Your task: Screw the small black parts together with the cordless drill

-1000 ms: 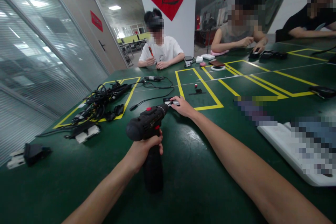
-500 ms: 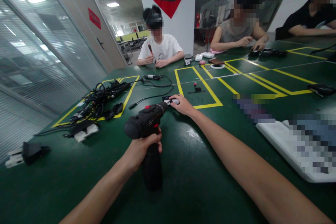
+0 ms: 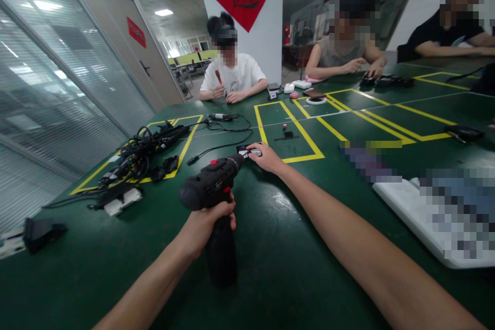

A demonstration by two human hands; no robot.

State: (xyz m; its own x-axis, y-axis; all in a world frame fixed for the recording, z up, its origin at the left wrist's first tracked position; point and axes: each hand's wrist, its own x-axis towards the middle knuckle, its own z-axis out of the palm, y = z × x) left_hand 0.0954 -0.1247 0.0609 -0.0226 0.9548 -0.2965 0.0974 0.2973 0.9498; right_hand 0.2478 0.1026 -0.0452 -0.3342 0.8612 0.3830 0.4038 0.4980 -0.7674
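Note:
A black cordless drill [image 3: 207,181] with a red button on top is gripped round its handle by my left hand [image 3: 214,216]. Its chuck points forward and away from me. Just past the chuck, my right hand [image 3: 265,157] holds a small black and white piece [image 3: 253,152] against the green table [image 3: 270,278], fingers closed on its right end. The drill's tip reaches the near left side of this piece; whether they touch I cannot tell. What kind of part it is does not show clearly.
A heap of black cables and adapters [image 3: 143,152] lies at the left in a yellow taped frame. Black and white plug parts [image 3: 121,200] sit nearer. A white tray [image 3: 402,216] with blurred contents stands at the right. Opposite, a person holds a screwdriver [image 3: 218,76]; two others sit further right.
The whole view has shifted slightly, so most things appear a little further left. Both hands keep their hold on the drill and the small piece.

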